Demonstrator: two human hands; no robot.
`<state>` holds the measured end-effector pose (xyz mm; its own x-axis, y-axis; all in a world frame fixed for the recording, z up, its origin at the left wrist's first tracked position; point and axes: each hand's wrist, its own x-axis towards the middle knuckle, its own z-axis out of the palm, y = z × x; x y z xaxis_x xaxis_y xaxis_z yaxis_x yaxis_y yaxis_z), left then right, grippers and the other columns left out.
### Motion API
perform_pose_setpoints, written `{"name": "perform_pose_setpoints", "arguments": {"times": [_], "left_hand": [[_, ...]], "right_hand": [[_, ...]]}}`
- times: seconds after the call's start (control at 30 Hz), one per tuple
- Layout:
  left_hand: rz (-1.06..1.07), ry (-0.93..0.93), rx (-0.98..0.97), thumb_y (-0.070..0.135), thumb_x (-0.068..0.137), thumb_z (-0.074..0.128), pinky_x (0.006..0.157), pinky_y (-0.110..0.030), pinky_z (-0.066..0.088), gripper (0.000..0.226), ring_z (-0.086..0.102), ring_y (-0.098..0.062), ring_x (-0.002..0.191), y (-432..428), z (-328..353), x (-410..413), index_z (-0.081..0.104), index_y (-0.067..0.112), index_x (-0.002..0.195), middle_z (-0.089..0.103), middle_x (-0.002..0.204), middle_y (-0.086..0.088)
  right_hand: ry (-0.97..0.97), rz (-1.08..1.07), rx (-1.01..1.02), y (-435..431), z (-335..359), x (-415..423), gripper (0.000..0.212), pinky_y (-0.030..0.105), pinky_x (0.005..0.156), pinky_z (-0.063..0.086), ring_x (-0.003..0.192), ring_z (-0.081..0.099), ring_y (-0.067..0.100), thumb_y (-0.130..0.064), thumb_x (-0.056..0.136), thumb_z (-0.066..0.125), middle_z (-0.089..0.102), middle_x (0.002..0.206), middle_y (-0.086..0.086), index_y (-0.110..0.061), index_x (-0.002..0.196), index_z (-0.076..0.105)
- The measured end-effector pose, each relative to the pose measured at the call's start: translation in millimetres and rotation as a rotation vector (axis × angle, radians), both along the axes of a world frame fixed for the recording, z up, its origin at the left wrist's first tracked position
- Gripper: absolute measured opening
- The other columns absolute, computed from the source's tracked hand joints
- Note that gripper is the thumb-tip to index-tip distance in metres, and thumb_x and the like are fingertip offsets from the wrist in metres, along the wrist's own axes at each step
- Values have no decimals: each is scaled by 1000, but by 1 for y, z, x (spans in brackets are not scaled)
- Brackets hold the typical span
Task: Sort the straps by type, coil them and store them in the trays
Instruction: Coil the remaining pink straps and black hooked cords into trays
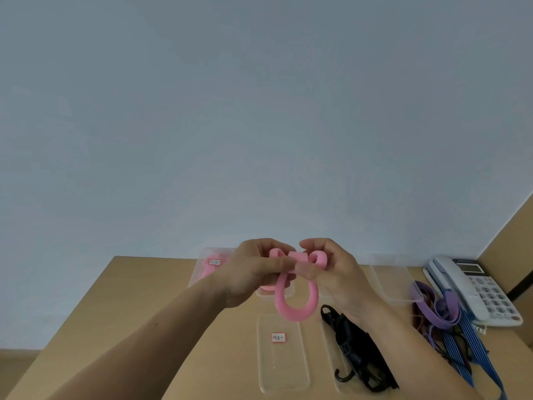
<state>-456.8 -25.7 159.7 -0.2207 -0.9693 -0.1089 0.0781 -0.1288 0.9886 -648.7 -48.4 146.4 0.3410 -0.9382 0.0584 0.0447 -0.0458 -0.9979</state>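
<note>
Forearms over tan table, blue-grey wall

Pink strap hangs in a U above clear trays; black straps lie in one; purple strap, blue straps heaped right.

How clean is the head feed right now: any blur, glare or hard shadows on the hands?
Head view: soft throughout; the left hand and right hand pinching the pink strap look slightly smeared; the tray label is unreadable; light is flat, no glare, only faint shadows on the table.
</note>
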Motion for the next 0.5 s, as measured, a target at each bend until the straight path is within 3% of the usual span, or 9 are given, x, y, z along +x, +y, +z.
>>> {"name": "perform_pose_setpoints", "arguments": {"times": [0.07, 0.2, 0.33, 0.5], "left_hand": [[16, -23, -44, 13, 77, 79, 93, -57, 51, 38, 66, -40, 93, -1, -2, -1, 66, -2, 109, 66, 108, -30], [25, -81, -129, 10, 75, 81, 94, -52, 54, 38, 68, -40, 101, -2, -6, -2, 66, 9, 111, 70, 108, -22], [12, -100, -173, 10, 76, 79, 91, -44, 57, 38, 69, -35, 100, -2, -7, -1, 65, 15, 111, 72, 105, -17], [7, -194, -152, 8, 78, 80, 83, -30, 58, 51, 70, -23, 98, -2, -9, 0, 57, 25, 120, 65, 114, -6]], "right_hand": [[22, -6, 20, 0, 5, 0, 47, 25, 74, 54, 89, 71, 19, -46, 69, 79, 73, 96, 1, -18, 105, 69], [154, 6, 44, -2, 11, 1, 50, 26, 67, 54, 70, 69, 13, -54, 71, 68, 72, 76, -3, -9, 94, 71], [217, 12, 57, -2, 10, 0, 39, 27, 55, 50, 60, 62, 16, -46, 84, 70, 69, 70, 2, -7, 90, 69], [232, -40, -19, -2, 5, 2, 19, 27, 47, 46, 54, 59, 16, -29, 85, 75, 68, 66, -1, -11, 93, 71]]}}
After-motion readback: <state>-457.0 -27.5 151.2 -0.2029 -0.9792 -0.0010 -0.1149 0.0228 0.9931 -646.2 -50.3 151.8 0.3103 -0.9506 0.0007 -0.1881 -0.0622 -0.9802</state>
